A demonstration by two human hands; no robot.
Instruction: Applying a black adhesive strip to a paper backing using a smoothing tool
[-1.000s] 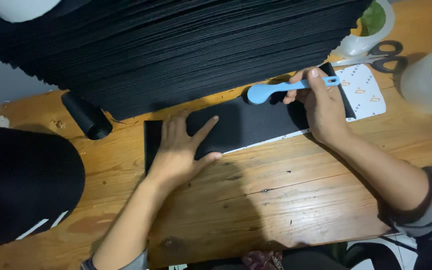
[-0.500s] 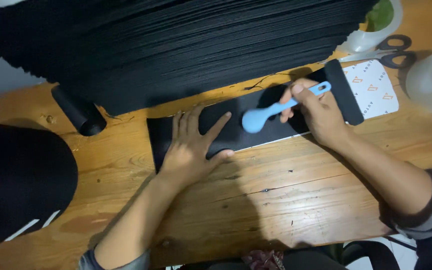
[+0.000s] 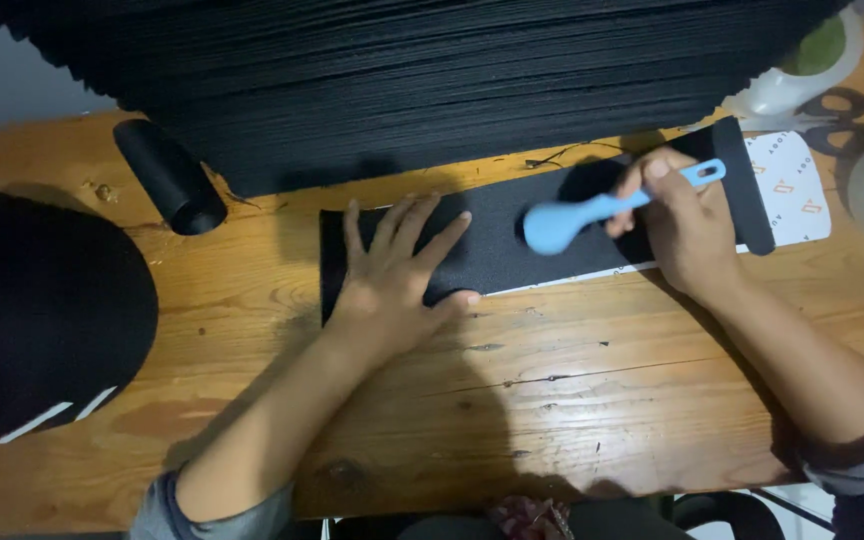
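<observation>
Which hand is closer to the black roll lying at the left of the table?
Left. The left hand lies flat on the black sheet, right of the black roll. The right hand, holding the blue tool, is far beyond it.

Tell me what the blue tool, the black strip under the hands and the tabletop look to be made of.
Blue tool: likely plastic or silicone; smooth, even matte colour, rounded moulded head.
Black strip: looks like a gritty or foam-like sheet on white backing; dull, no shine, a pale edge along its lower side.
Tabletop: wood, probably varnished; grain lines, knots and small cracks show.
</observation>
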